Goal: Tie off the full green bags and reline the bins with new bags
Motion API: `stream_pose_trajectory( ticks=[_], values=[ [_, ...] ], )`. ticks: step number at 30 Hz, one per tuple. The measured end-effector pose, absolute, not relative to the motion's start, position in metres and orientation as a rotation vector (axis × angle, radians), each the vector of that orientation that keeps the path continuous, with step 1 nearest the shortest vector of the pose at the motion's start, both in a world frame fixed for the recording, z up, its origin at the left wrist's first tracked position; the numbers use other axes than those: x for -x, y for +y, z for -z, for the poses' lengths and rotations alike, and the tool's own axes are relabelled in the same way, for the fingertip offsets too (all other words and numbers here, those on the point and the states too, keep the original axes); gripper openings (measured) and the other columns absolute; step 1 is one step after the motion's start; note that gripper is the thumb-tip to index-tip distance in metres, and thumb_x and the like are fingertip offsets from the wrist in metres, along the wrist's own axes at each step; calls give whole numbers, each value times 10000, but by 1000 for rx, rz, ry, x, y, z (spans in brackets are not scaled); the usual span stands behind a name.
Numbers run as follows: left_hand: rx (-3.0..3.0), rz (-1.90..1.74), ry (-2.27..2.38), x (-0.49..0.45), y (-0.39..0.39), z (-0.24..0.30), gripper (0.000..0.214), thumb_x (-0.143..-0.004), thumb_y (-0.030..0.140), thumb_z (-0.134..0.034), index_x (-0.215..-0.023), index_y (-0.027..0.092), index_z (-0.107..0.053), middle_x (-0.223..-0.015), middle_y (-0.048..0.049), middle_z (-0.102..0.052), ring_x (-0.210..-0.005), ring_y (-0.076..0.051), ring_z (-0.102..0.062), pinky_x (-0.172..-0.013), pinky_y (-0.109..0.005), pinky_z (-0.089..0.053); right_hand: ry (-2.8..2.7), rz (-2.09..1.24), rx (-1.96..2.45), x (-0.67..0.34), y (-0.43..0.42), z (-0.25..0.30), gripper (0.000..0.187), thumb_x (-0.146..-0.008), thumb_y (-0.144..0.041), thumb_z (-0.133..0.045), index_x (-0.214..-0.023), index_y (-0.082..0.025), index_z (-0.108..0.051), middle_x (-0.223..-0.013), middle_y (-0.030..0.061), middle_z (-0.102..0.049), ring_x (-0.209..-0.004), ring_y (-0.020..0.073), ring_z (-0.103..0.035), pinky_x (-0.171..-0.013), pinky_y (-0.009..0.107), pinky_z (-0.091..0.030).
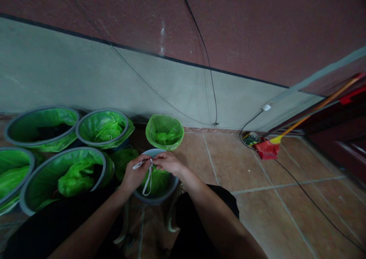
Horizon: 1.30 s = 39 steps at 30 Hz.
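Above a grey-blue bucket [158, 201], my left hand [136, 174] and my right hand [168, 162] meet, fingertips pinched close together. Between them is a thin white ribbon [148, 182], with one end sticking out past my left fingers and a loop hanging down. Both hands appear closed on it, though the exact grip is too small to make out. Inside the bucket, below my hands, lies green plastic [158, 182]. The bucket stands on the floor between my knees.
Several grey bins lined with green bags, such as this large bin [25, 198], stand to the left. A small green-lined bin [165, 146] is near the wall. A red dustpan [267, 150], a yellow-handled broom [294, 126] and a black cable [309, 200] lie right.
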<state>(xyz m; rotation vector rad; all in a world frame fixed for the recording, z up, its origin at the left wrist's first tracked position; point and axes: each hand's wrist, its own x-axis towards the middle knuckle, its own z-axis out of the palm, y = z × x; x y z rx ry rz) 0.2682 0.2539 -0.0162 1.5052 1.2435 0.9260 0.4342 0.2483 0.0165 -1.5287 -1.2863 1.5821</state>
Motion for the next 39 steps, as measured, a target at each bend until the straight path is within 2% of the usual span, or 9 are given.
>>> stream_pose_trajectory(
  ticks=[6,10,13,16,19,24,27,33,39],
  values=[
    [-1603,-863,1246,-271,250,9,252,-817,389,-585,-846,185,-732,-719,-32,-733,-649,-184,-664,-611,-273,-510,-1664,-1252,1794,-432,248,-24,186,-868,-191,-594,-764,-170,-747,-624,-26,-616,-609,117,-546,-622,231,-419],
    [-1679,-821,1268,-271,248,6,223,-796,348,-573,-802,190,-730,-741,-33,-739,-691,-191,-671,-665,-286,-518,-2118,-770,1846,-431,241,-37,188,-884,-224,-584,-853,-200,-768,-901,57,-737,-833,192,-645,-784,283,-471],
    [-1678,-812,1289,-271,247,5,240,-802,350,-562,-827,184,-735,-776,-40,-748,-714,-194,-675,-676,-289,-517,-2284,-601,1766,-431,239,-40,213,-913,-231,-546,-922,-190,-756,-1053,105,-732,-947,228,-657,-871,314,-475],
    [-1677,-816,1311,-270,247,5,248,-803,362,-561,-818,182,-730,-744,-38,-731,-675,-188,-656,-638,-281,-501,-2180,-753,1769,-432,243,-34,256,-929,-191,-491,-965,-183,-745,-1020,91,-733,-941,216,-661,-866,311,-482],
    [-1664,-845,1294,-270,247,3,253,-809,378,-562,-811,185,-725,-710,-33,-713,-630,-176,-632,-591,-266,-480,-1948,-1100,1662,-433,250,-19,278,-909,-132,-478,-981,-195,-740,-959,38,-736,-874,166,-659,-813,267,-492],
    [-1671,-857,1266,-270,245,0,250,-808,397,-577,-776,190,-714,-649,-17,-678,-572,-155,-592,-554,-253,-444,-1488,-1440,1521,-433,255,6,214,-826,-137,-610,-1002,-179,-725,-772,-15,-692,-675,112,-613,-662,211,-487],
    [-1635,-858,1280,-270,245,2,257,-808,406,-578,-781,190,-715,-637,-10,-668,-563,-153,-579,-549,-255,-435,-1269,-1515,1545,-435,255,10,182,-768,-155,-679,-945,-156,-719,-691,-21,-662,-596,111,-590,-606,216,-470],
    [-1492,-899,1266,-272,247,10,228,-756,396,-619,-785,186,-702,-673,-13,-685,-604,-163,-606,-589,-271,-467,-1201,-1516,1474,-434,255,6,207,-634,-85,-679,-827,-156,-703,-680,-42,-644,-625,103,-560,-635,216,-439],
    [-1485,-896,1282,-272,250,4,204,-728,402,-639,-722,199,-665,-625,1,-663,-582,-156,-592,-581,-269,-454,-1180,-1549,1400,-430,255,8,224,-620,-88,-670,-831,-162,-689,-647,-54,-621,-584,92,-533,-566,194,-405]
  ],
)
